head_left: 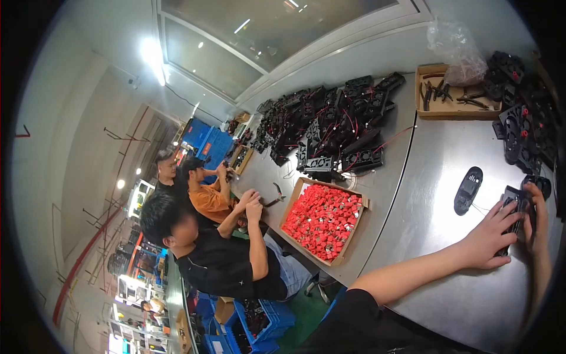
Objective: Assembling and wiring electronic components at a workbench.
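Note:
At the right, my left hand (494,235) has its fingers wrapped over a black plastic housing (514,203) on the metal table. My right hand (536,215) grips the same piece from its far right side, its fingers curled along the edge. The undersides of both hands are hidden, and fine detail on the housing is too small to read. Just left of them lies an oval black plastic shell (467,190) with a thin wire beside it. Behind my hands rises a pile of black housings with red parts (525,133).
A cardboard tray of pliers (433,112) and a clear plastic bag (457,53) stand at the back. Left of me are a cardboard box of small red parts (324,221) and a heap of black wired housings (330,121). Co-workers sit along the table, the nearest person (230,265) with raised hands.

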Available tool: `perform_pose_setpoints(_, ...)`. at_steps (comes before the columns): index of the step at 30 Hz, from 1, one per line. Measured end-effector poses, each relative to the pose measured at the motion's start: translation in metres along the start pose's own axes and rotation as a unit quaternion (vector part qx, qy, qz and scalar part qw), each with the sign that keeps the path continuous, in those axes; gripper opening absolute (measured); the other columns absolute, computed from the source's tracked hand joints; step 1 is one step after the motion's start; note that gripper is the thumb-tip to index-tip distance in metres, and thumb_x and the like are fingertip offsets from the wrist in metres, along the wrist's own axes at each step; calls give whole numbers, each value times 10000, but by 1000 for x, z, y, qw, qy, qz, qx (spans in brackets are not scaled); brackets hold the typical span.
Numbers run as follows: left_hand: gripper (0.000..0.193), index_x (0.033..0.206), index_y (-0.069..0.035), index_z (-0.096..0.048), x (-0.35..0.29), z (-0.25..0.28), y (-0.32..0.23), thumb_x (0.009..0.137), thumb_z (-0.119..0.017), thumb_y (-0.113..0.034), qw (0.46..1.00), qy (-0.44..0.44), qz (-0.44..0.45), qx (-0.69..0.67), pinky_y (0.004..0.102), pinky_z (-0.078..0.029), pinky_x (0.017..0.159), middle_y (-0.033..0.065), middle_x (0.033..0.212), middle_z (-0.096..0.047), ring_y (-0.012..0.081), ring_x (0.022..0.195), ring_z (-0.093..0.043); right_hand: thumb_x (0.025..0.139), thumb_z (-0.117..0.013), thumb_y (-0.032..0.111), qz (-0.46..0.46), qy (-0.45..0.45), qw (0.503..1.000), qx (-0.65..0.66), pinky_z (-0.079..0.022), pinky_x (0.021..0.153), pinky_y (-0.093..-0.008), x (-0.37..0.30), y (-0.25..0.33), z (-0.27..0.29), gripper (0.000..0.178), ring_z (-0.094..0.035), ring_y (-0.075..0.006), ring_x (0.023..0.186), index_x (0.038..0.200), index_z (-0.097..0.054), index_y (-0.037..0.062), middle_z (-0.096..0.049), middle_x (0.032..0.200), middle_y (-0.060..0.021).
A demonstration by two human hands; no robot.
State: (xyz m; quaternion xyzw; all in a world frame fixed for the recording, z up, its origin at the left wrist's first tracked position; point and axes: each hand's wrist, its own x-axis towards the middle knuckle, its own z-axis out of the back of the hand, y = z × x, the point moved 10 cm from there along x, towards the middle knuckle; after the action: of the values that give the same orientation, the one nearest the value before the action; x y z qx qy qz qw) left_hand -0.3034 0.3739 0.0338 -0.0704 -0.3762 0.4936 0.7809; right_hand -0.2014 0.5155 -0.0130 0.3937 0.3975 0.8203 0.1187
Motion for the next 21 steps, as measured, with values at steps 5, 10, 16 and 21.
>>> perform_pose_setpoints(5, 407, 961, -76, -666, 1, 2, -1, 713, -851, -339, 999, -13, -34, -21, 708, -218, 1241, 257, 1463, -490, 534, 1515, -312, 1050, -535, 190, 116, 81, 978, -151, -288, 1251, -598, 20, 45, -13, 336, -484, -488, 1442, 1323, -517, -6, -584, 1424, -262)
perform_pose_setpoints(10, 305, 849, -85, -679, 7, 1, -15, 639, -787, -278, 989, 10, -120, -82, 696, -243, 1224, 209, 1281, -583, 497, 1447, -399, 1031, -505, 341, 81, 86, 979, -167, -254, 1265, -626, 21, 53, -9, 526, -494, -458, 1446, 1345, -555, -78, -627, 1363, -246)
perform_pose_setpoints(16, 226, 835, -121, -699, 2, 13, -21, 666, -768, -254, 984, 8, -153, -93, 650, -295, 1167, 141, 1205, -643, 476, 1377, -445, 915, -579, 493, 28, 171, 976, -132, -225, 1280, -610, 25, 57, -20, 713, -493, -477, 1422, 1352, -584, -70, -630, 1360, -229)
perform_pose_setpoints(21, 184, 905, -160, -754, 1, 8, -20, 737, -770, -232, 987, 15, -139, -82, 621, -306, 1148, 80, 1270, -662, 440, 1385, -428, 595, -809, 495, -17, 215, 976, -21, -243, 1270, -588, 17, 61, -30, 947, -582, -426, 1254, 1339, -530, -21, -645, 1218, -188)
